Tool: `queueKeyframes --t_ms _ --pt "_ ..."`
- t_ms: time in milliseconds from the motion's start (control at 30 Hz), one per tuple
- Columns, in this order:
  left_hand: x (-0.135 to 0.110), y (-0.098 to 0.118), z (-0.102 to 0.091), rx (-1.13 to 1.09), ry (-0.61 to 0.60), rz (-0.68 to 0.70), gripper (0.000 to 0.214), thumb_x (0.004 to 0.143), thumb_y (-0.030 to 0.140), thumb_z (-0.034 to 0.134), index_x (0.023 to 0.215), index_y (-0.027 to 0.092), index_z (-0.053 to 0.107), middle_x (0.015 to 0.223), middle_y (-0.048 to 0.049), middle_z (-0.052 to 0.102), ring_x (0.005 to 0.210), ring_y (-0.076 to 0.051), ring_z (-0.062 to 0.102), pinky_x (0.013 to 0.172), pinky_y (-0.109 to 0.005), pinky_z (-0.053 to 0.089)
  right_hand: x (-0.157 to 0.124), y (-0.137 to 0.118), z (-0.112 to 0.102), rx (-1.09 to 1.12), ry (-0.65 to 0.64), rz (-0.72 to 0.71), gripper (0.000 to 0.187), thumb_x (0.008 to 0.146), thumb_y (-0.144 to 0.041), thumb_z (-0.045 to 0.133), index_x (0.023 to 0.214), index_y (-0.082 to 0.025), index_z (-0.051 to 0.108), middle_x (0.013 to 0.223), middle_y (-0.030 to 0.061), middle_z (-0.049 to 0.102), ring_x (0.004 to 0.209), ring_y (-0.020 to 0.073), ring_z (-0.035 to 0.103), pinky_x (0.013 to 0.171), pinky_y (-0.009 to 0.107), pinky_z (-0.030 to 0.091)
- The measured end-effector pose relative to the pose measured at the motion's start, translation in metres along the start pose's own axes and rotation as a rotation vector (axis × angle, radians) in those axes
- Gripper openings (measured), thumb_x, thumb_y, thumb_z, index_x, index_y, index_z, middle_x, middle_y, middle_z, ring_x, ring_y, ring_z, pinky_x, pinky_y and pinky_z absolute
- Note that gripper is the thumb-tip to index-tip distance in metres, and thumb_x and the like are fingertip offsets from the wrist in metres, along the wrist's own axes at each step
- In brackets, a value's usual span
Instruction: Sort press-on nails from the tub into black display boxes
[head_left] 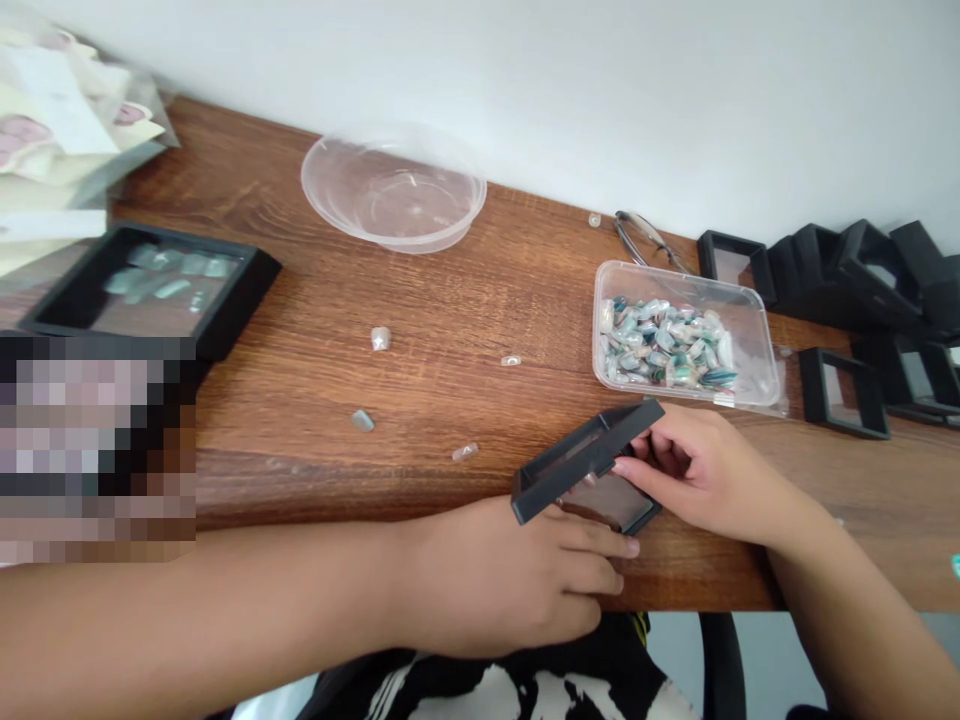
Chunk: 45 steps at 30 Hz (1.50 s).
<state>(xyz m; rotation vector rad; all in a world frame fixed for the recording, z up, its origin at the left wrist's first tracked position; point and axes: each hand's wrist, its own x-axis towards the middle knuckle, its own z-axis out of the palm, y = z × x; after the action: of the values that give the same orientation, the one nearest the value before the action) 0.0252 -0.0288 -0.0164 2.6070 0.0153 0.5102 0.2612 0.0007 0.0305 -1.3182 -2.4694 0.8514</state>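
Observation:
A hinged black display frame (592, 462) with a clear film window stands partly open near the table's front edge, between my hands. My right hand (701, 475) pinches its right side with thumb and fingers. My left hand (517, 575) reaches across its front; the fingers stretch along the lower half, and the raised half hides the thumb. Small pinkish pieces, too hidden to make out, show inside the frame by the film. Just beyond my right hand is a clear plastic tub (686, 395) of glossy green, white and brown press-on nails (664, 340).
Loose nail pieces (380, 339) lie mid-table. A clear round bowl (394, 215) stands by the wall. Eyeglasses (649, 238) lie behind the tub; black frames (844, 390) crowd the right. At left are a filled display frame (247, 290) and packaged cards (64, 130).

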Motion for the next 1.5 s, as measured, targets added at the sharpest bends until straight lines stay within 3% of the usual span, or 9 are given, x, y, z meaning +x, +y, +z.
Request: queueKeyframes --t_ms 367,833,1033,1133,1267,1367,1433,1500 --pt "0.0 -0.001 -0.001 0.021 -0.007 0.006 0.021 0.098 0.016 0.053 0.1 0.02 0.074 0.124 0.0033 0.072 0.135 -0.018 0.053 0.119 -0.028 0.038 0.0 0.0 -0.002 0.04 -0.06 -0.085 0.01 0.093 -0.028 0.063 0.095 -0.02 0.069 0.069 -0.0027 0.057 0.058 0.0101 0.05 0.056 0.022 0.037" --pt "0.001 0.0 -0.001 0.001 -0.017 -0.012 0.022 0.1 0.016 0.051 0.101 0.02 0.073 0.125 0.0036 0.072 0.136 -0.017 0.052 0.121 -0.027 0.033 0.002 0.002 -0.002 -0.022 -0.089 -0.099 0.022 0.092 -0.034 0.066 0.077 -0.018 0.061 0.065 -0.0037 0.052 0.057 0.0099 0.047 0.055 0.024 0.034" --pt "-0.001 0.0 -0.002 -0.032 -0.014 -0.021 0.02 0.1 0.015 0.053 0.104 0.019 0.072 0.126 0.0028 0.071 0.137 -0.017 0.051 0.12 -0.027 0.037 0.0 0.001 -0.007 0.082 -0.059 -0.107 0.016 0.092 -0.033 0.067 0.101 -0.02 0.07 0.071 -0.0021 0.062 0.06 0.0106 0.054 0.057 0.024 0.042" --pt "-0.001 0.001 -0.001 -0.041 -0.003 -0.022 0.023 0.101 0.015 0.049 0.104 0.019 0.072 0.126 0.0022 0.071 0.137 -0.016 0.052 0.118 -0.026 0.039 -0.004 0.003 -0.018 0.195 0.051 -0.107 0.012 0.092 -0.026 0.066 0.102 -0.022 0.071 0.076 0.0 0.069 0.063 0.0115 0.06 0.059 0.026 0.048" --pt "-0.001 0.001 -0.001 -0.047 0.01 -0.022 0.027 0.103 0.015 0.046 0.102 0.019 0.072 0.124 0.0026 0.072 0.136 -0.016 0.053 0.116 -0.027 0.04 -0.018 0.011 -0.037 0.314 0.362 -0.031 0.005 0.09 -0.025 0.068 0.09 -0.026 0.073 0.077 0.0001 0.072 0.065 0.0137 0.063 0.055 0.027 0.048" --pt "-0.001 0.0 -0.001 -0.045 0.004 -0.024 0.028 0.103 0.016 0.044 0.103 0.019 0.072 0.125 0.0033 0.071 0.136 -0.016 0.052 0.116 -0.027 0.04 -0.025 0.019 -0.049 0.385 0.587 -0.069 0.01 0.092 -0.029 0.066 0.088 -0.025 0.075 0.075 0.0018 0.071 0.063 0.0154 0.063 0.052 0.03 0.045" --pt "0.0 0.0 -0.001 -0.044 0.002 -0.017 0.028 0.104 0.016 0.043 0.103 0.019 0.071 0.125 0.0033 0.071 0.137 -0.016 0.051 0.116 -0.026 0.039 -0.024 0.025 -0.053 0.196 0.726 -0.081 0.008 0.09 -0.025 0.068 0.087 -0.025 0.075 0.072 0.0019 0.069 0.061 0.016 0.06 0.053 0.032 0.042" --pt "0.0 0.001 -0.001 -0.044 0.003 -0.011 0.029 0.104 0.016 0.042 0.103 0.018 0.071 0.125 0.0031 0.071 0.137 -0.016 0.05 0.117 -0.026 0.038 -0.018 0.032 -0.055 -0.103 0.746 -0.069 0.007 0.085 -0.02 0.071 0.088 -0.026 0.074 0.073 0.0024 0.069 0.063 0.0172 0.059 0.056 0.033 0.042"
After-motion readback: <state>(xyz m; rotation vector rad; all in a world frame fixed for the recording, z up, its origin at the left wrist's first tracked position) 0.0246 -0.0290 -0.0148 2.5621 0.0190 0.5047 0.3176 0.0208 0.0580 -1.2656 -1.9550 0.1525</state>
